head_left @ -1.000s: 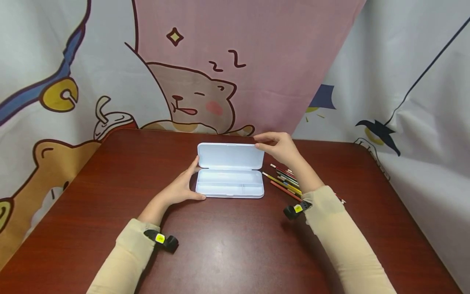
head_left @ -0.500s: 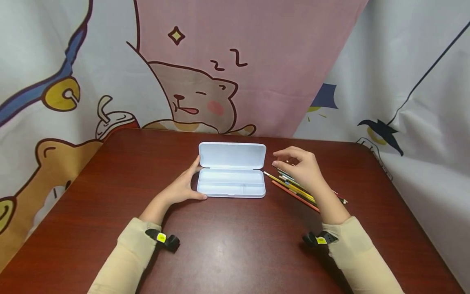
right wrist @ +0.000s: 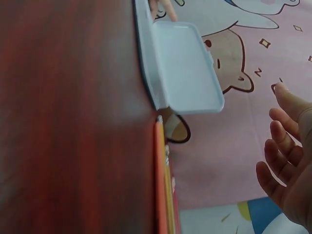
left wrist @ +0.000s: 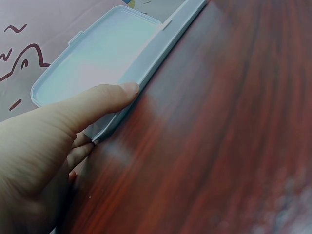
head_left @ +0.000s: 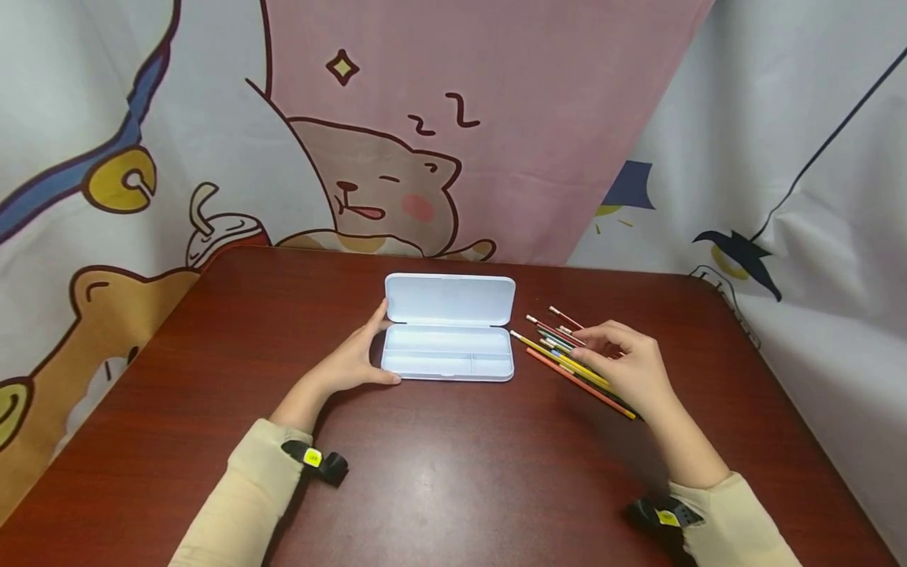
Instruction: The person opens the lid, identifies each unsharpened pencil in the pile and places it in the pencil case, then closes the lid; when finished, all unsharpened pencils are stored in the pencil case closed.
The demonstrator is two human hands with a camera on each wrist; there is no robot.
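Note:
A white pencil case (head_left: pixel 446 343) lies on the table with its lid (head_left: pixel 450 300) raised and its divided tray bare. My left hand (head_left: pixel 350 356) holds the case's left end, thumb along the front edge and fingers around the side; in the left wrist view, the thumb (left wrist: pixel 109 100) presses the front wall. Right of the case lie several pencils (head_left: pixel 577 376) in a loose bundle, red, yellow, orange and dark ones among them. Above their middle hovers my right hand (head_left: pixel 634 366), its fingers loosely bent with nothing between them, as the right wrist view (right wrist: pixel 287 156) also shows.
The dark red-brown wooden table (head_left: pixel 425 488) reaches back to a cartoon-printed cloth (head_left: pixel 538 118) hung behind and at both sides. Each wrist wears a black camera strap, the left one (head_left: pixel 315 461) near the table's surface.
My right hand has let go of the lid's upper right corner and moved right and toward me, over the pencils. The lid stays raised; my left hand keeps its place.

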